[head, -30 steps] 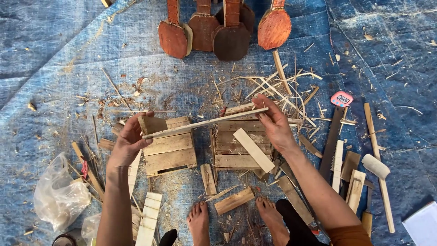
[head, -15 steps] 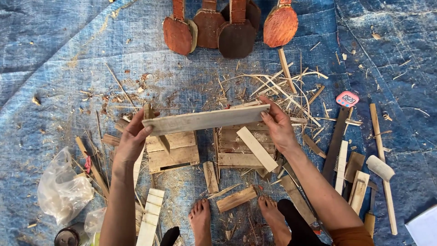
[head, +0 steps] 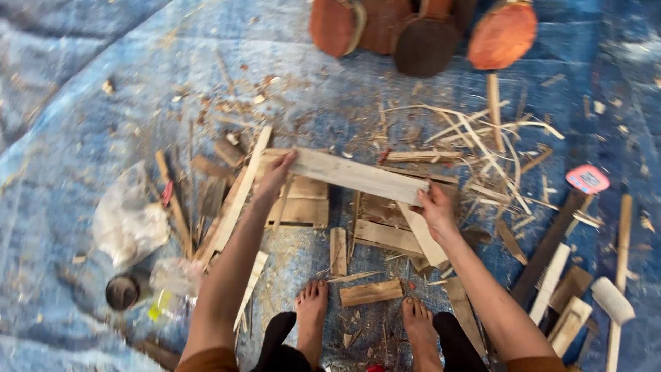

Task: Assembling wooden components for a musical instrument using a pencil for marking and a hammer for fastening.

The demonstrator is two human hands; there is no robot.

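1. A blue tarp [head: 103,83] covers the ground, strewn with wood chips and shavings.
2. Four rounded wooden pieces [head: 420,34], reddish and dark brown, lie side by side at the top edge of the tarp.
3. A long pale wooden plank [head: 354,176] is held flat across the middle, slightly tilted down to the right, above a stack of short boards [head: 303,203].
4. The left hand [head: 275,176] grips the plank's left end, fingers curled over its edge.
5. The right hand [head: 434,207] holds the plank's right end, fingers closed around it from below.
6. A crumpled clear plastic bag [head: 127,220] lies to the left, near a small dark round tin [head: 122,291].
7. A thin pale strip of wood [head: 237,193] leans diagonally just left of the left forearm.
8. A mallet with a white head [head: 613,302] lies at the right, beside several pale sticks.
9. Two bare feet [head: 313,303] rest at the bottom, with a short wood block [head: 370,293] between them.
10. A small pink object [head: 587,179] sits at the right, well apart from the hands.
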